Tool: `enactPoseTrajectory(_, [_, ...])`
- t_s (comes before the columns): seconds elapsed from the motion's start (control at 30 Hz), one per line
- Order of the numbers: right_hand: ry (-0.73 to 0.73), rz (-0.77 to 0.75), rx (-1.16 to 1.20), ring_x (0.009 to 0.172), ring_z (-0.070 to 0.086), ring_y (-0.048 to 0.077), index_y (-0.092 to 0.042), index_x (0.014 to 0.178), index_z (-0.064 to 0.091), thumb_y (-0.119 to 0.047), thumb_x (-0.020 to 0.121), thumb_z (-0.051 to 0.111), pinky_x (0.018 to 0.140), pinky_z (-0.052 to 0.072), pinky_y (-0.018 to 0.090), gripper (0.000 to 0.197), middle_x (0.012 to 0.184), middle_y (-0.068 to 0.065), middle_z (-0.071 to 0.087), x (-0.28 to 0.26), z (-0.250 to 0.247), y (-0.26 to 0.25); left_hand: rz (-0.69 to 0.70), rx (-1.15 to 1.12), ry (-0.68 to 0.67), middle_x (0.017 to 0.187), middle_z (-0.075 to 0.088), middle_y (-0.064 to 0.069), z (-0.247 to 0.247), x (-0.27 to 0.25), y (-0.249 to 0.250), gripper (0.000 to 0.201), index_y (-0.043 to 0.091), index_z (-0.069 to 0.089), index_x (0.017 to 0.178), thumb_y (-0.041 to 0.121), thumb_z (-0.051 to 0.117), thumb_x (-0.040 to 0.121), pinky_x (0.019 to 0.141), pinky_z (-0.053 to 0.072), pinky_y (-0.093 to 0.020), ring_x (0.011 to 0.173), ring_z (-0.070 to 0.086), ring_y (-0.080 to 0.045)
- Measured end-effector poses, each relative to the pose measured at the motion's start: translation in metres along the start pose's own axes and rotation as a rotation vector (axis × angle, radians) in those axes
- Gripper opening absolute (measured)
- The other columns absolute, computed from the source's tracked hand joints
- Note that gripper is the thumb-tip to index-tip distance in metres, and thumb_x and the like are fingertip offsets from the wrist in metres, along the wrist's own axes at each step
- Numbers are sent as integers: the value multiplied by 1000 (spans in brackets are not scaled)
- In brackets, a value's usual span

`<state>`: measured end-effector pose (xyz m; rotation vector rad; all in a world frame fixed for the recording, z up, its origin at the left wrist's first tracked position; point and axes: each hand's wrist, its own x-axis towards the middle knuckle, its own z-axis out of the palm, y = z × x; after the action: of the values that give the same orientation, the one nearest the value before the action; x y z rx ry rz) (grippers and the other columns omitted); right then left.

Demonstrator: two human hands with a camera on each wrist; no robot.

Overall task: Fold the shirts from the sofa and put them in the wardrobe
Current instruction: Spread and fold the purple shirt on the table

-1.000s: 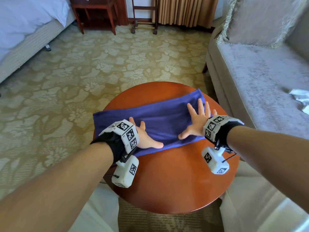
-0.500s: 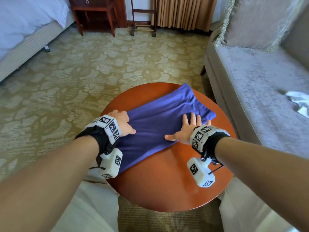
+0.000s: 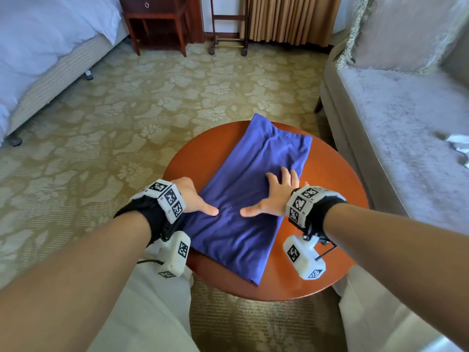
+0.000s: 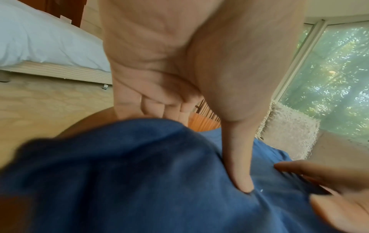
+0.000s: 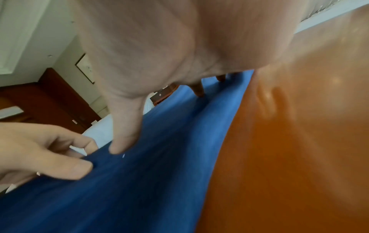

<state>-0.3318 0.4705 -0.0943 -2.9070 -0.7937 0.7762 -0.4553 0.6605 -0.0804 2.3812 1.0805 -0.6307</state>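
Note:
A blue shirt (image 3: 266, 153), folded into a long strip, lies on the round wooden table (image 3: 330, 174) and runs from its near edge to the far side. My left hand (image 3: 195, 199) holds the strip's left edge, thumb (image 4: 239, 173) pressed on top, fingers curled at the edge and partly hidden by the raised cloth (image 4: 139, 173). My right hand (image 3: 276, 196) lies flat on the shirt (image 5: 159, 173) with fingers spread, close to the right edge. A white garment (image 3: 459, 148) lies on the sofa seat at the far right.
The grey sofa (image 3: 393, 123) with a fringed cushion (image 3: 406, 29) stands right of the table. A bed (image 3: 38, 47) is at the far left, a wooden nightstand (image 3: 157, 19) and a rack on castors (image 3: 228, 34) at the back. Patterned carpet (image 3: 152, 97) lies between.
The shirt strip has been turned from lying crosswise to pointing away from me. My left hand went from flat to holding the edge; my right hand stayed flat and moved with the cloth.

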Motion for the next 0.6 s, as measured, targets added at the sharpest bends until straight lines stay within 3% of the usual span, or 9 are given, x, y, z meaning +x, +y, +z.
enactPoseTrajectory(0.07, [-34,-16,-88,145,-25,32,-32,154,-9,-90,44,63,115,-7,60,143,159,7,-24,-9,10,7,8,-2,-2,104,69,-7,6,-6,-7,107,9,65,111,76,78,28,87,55,-37,93,66,-28])
enactPoseTrajectory(0.13, [-41,-10,-148,143,-28,33,-34,153,-13,-89,46,63,114,-10,60,142,157,8,-30,-16,11,14,9,-25,-10,102,70,-8,13,-14,-13,103,8,66,113,73,83,35,84,55,-35,90,67,-27])
enactPoseTrajectory(0.27, [40,-12,-177,146,-23,32,-31,154,-4,-74,55,73,115,-8,58,133,158,8,-26,-29,-1,27,8,-154,-83,58,62,-5,34,-35,-19,56,9,62,76,58,85,62,50,43,-23,52,57,-18])
enactPoseTrajectory(0.33, [120,23,-64,148,-9,31,-28,154,9,-64,58,78,117,2,56,124,161,8,-11,-39,-1,31,12,-213,-107,54,60,-3,42,-45,-19,51,10,62,73,56,83,66,46,38,-21,42,53,-15])
enactPoseTrajectory(0.4, [193,129,106,142,16,33,-18,150,24,-55,64,78,115,22,49,108,154,12,14,-55,2,34,4,-255,-145,57,64,-3,50,-54,-17,54,8,67,84,57,82,68,45,38,-20,38,52,-12])
enactPoseTrajectory(0.5, [218,278,264,127,40,34,-9,141,34,-46,72,74,105,37,43,88,139,14,38,-77,10,40,6,-328,-175,69,70,-9,60,-66,-12,59,4,69,98,54,83,68,46,39,-22,47,57,-16])
enactPoseTrajectory(0.6, [106,278,266,94,59,30,-8,126,53,-46,68,72,84,51,35,72,109,12,59,-94,19,43,9,-427,-150,79,69,-10,67,-77,-7,57,3,68,106,43,86,70,54,47,-26,61,60,-19])
